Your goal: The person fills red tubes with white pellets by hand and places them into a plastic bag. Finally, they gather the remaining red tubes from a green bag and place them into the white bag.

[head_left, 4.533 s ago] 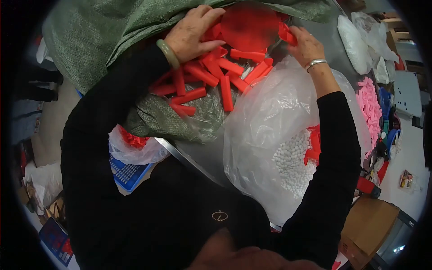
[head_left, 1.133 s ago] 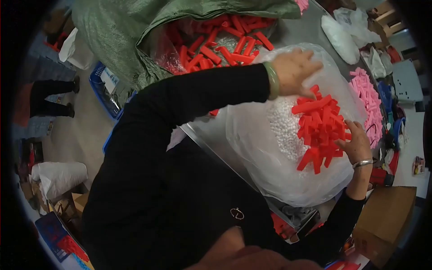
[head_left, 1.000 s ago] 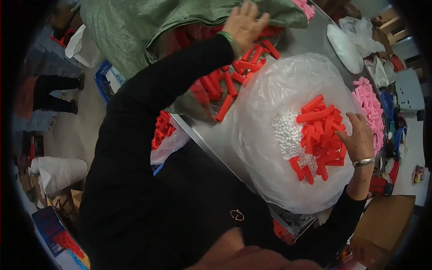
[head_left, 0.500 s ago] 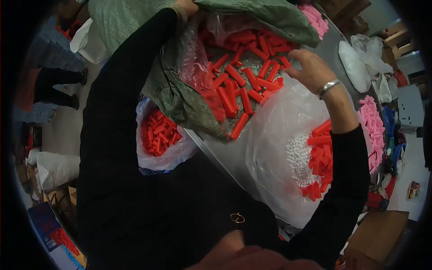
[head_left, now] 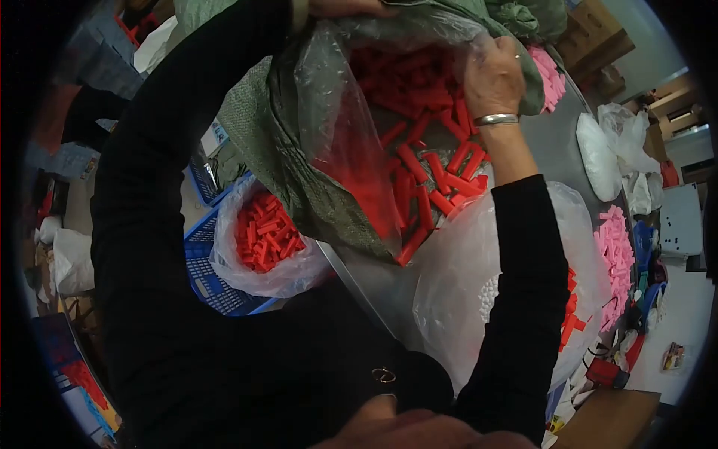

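Observation:
A green woven sack (head_left: 277,165) with a clear plastic liner (head_left: 329,82) lies open on the metal table, red plastic pieces (head_left: 419,168) inside and spilling from its mouth. At the top edge of the view, my left hand (head_left: 348,7) is closed on the sack's upper rim, partly cut off. My right hand (head_left: 493,78), with a silver bracelet at the wrist, is closed round the right side of the mouth, liner included. Below my right forearm stands a clear plastic bag (head_left: 456,277) holding white pellets (head_left: 488,298) and red pieces, partly covered by the sleeve.
At the table's near left edge, a blue crate (head_left: 217,288) holds a bag of small red pieces (head_left: 265,232). Pink pieces (head_left: 615,254) lie along the right side, near a white plastic bag (head_left: 598,153). A cardboard box (head_left: 609,419) sits at lower right. Another person (head_left: 90,116) stands at far left.
My right hand has moved up from the loose red pieces and closed on the sack's edge. The sack mouth is lifted and wider. My left hand has shifted right along the rim.

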`<state>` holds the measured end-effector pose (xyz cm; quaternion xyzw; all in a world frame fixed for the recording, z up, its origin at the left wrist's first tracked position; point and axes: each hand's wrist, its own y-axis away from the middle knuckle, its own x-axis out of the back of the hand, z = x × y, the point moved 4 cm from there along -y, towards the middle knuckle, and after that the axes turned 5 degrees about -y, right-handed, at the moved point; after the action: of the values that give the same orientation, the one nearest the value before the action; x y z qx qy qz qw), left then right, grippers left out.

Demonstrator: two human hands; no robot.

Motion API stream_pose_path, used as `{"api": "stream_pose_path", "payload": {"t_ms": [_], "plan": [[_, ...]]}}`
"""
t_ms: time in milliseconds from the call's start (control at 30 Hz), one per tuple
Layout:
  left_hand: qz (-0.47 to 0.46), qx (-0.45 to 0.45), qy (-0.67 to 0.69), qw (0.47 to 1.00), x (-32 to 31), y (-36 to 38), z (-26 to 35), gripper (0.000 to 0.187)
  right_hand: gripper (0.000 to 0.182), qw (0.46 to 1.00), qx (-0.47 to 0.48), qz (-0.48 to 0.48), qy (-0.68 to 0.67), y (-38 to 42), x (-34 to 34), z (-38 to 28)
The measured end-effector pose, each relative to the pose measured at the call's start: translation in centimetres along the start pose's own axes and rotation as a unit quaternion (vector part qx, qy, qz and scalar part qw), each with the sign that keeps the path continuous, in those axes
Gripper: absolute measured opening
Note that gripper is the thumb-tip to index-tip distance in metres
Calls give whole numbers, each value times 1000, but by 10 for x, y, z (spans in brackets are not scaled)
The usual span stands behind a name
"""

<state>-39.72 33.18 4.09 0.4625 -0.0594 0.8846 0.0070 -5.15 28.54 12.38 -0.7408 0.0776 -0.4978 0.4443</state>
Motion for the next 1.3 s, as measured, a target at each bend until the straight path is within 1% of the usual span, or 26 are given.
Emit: {"api": "stream_pose_path", "payload": {"t_ms": [67,100,133,167,200,233,267,300,367,433,533,600,700,800,900,933,967,1000,1067,1100,1133,1167,1200,1233,1267,1300], "plan": [[-24,-9,49,998,-6,-5,4,35,44,987,-62,-139,42,-26,26,15],[-38,-13,74,996,-10,-7,6,35,28,996,-44,-72,0,-40,28,41],[-51,-16,100,994,-14,-9,7,35,18,999,-25,-6,-41,-53,28,60],[-64,-21,126,990,-19,-12,8,34,21,939,-280,-133,-147,-57,62,17],[-76,-26,152,985,-23,-13,9,34,21,940,-280,-133,-142,-67,53,40],[-88,-30,177,980,-27,-14,11,34,36,874,-301,-152,-349,-85,29,80],[-100,-33,201,974,-30,-15,12,34,55,766,-307,-164,-540,-93,14,98],[-111,-37,224,967,-31,-15,15,34,55,767,-307,-164,-538,-95,11,103],[-131,-42,268,954,-32,-13,18,33,58,816,-249,-166,-494,-129,-16,120],[-149,-48,308,938,-31,-13,19,33,60,858,-187,-166,-448,-131,-22,106],[-175,-53,369,911,-28,-7,25,32,63,908,-90,-165,-375,-117,-38,40],[-185,-53,409,892,-23,3,27,32,66,931,-20,-165,-326,-84,-31,-17],[-208,-47,463,860,-18,17,35,32,69,951,74,-158,-256,-71,-47,-51],[-228,-51,514,825,-9,27,51,31,73,959,171,-141,-175,-71,-54,-56],[-242,-62,560,790,5,37,72,31,77,952,270,-111,-88,-57,-39,-53],[-240,-71,570,782,19,41,79,31,78,946,307,-92,-58,-50,-28,-62],[-239,-80,579,776,33,46,88,31,79,937,342,-70,-27,-60,-29,-68],[-238,-91,587,768,46,49,97,31,104,941,309,-140,-18,-57,-32,-61],[-239,-113,604,752,71,52,123,30,102,949,285,-125,-47,-51,-36,-52],[-156,-67,623,763,68,62,142,32,88,958,252,-70,-116,-50,-39,-50],[-184,-115,613,759,64,60,144,33,88,958,254,-65,-114,-53,-51,-46],[-215,-159,604,751,57,58,144,36,72,965,169,-56,-192,-61,-66,-36],[-97,31,554,827,57,70,155,42,56,958,79,-49,-270,-69,-78,-25],[-100,36,556,825,60,71,156,42,56,958,75,-54,-270,-79,-86,-20],[-104,39,506,856,62,72,152,45,43,907,-1,-74,-415,-91,-96,-8],[-109,43,454,883,63,73,149,48,30,828,-79,-90,-548,-97,-103,1]]}}
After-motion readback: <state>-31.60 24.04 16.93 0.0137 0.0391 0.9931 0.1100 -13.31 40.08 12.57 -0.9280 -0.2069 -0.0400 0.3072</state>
